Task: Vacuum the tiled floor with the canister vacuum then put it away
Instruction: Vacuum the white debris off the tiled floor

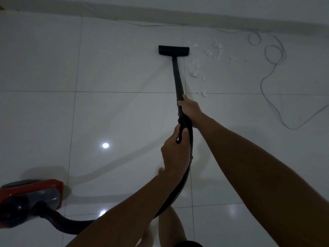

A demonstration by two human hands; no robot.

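Note:
A red and grey canister vacuum [32, 195] sits on the white tiled floor [115, 113] at the lower left. Its black ribbed hose [185, 175] curves up to a black wand [178, 77]. The wand ends in a flat black floor head [174, 50] resting on the tiles near the far wall. My right hand [190, 109] grips the wand's lower end. Just below it, my left hand [175, 150] grips the handle where the hose joins. White scraps of debris [210, 54] lie scattered just right of the head.
A thin white power cord [270, 68] loops across the floor at the right and runs along the base of the far wall [195, 16]. My bare legs and feet [169, 225] show at the bottom. Ceiling lights reflect off the glossy tiles.

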